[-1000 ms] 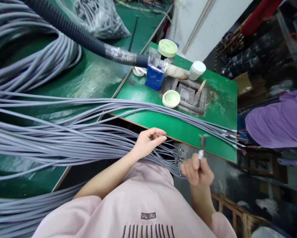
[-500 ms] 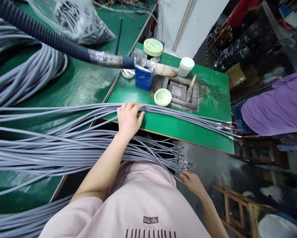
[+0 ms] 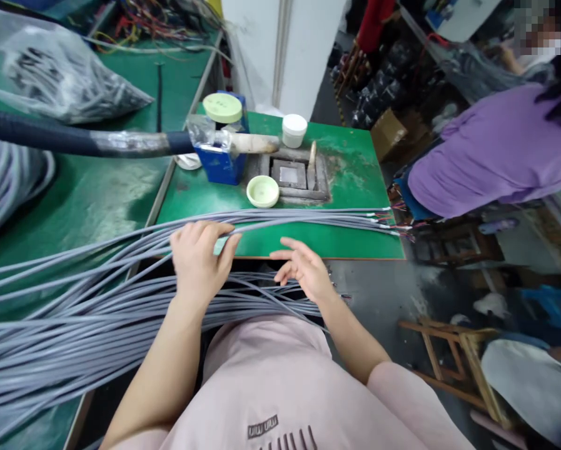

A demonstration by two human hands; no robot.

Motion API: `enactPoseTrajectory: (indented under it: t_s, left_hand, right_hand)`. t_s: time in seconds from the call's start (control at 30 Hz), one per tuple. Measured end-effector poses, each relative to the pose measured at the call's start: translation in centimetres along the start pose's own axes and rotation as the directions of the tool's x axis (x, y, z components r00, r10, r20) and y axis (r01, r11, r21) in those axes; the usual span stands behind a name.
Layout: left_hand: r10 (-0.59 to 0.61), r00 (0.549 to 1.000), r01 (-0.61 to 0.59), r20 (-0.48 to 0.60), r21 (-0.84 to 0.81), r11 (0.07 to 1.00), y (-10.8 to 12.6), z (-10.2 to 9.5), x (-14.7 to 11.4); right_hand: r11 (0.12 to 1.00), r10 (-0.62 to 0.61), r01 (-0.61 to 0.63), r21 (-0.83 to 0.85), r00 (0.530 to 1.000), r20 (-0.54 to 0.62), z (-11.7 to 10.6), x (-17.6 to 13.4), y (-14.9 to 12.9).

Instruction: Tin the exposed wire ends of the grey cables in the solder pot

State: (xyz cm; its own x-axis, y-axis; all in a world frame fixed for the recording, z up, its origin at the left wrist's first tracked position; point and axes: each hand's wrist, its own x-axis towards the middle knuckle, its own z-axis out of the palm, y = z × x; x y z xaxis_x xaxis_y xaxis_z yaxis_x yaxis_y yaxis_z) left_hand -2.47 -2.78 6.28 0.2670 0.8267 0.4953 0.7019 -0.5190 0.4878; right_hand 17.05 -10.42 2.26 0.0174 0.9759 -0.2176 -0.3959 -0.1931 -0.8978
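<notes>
My left hand (image 3: 200,259) is closed over a bundle of grey cables (image 3: 280,215) that crosses the green table. At the right end of this bundle the cables have stripped tips (image 3: 397,219) with thin coloured wires showing. In front of the table edge my right hand (image 3: 306,269) hovers with its fingers apart, holding nothing. Below both hands a second, thicker group of grey cables (image 3: 121,319) runs from the left across my lap. Its right ends are partly hidden behind my right hand and forearm.
On the green table (image 3: 355,181) are a solder pot (image 3: 289,175) set in a dark frame, a pale green dish (image 3: 262,191), a white jar (image 3: 294,130) and a blue box (image 3: 220,165). A ribbed hose (image 3: 130,144) passes above. A person in purple (image 3: 486,150) sits at the right.
My right hand has risen from the lower cable ends beside my lap to near the table edge. The view has turned right; my left hand remains on the upper bundle.
</notes>
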Motion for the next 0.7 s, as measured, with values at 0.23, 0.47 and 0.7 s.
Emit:
enactPoseTrajectory:
  t_s: [0.23,0.47,0.7]
  left_hand:
    - [0.196,0.943,-0.143,0.268,-0.206,0.968,0.3,-2.1,-4.4]
    - [0.048,0.895,0.263,0.443,-0.612,0.746,2.2,0.2,-4.0]
    - [-0.217,0.839,0.544,0.500,-0.779,0.312,4.0,2.3,-3.3]
  right_hand:
    - [0.890,-0.397,0.455,-0.015,0.760,-0.514,-4.0,-0.3,-7.0]
    - [0.746,-0.202,0.198,-0.636,0.977,0.067,-3.1,-5.1,-4.6]
    - [0.522,0.063,0.246,-0.817,0.944,0.325,-1.2,-5.6,-1.6]
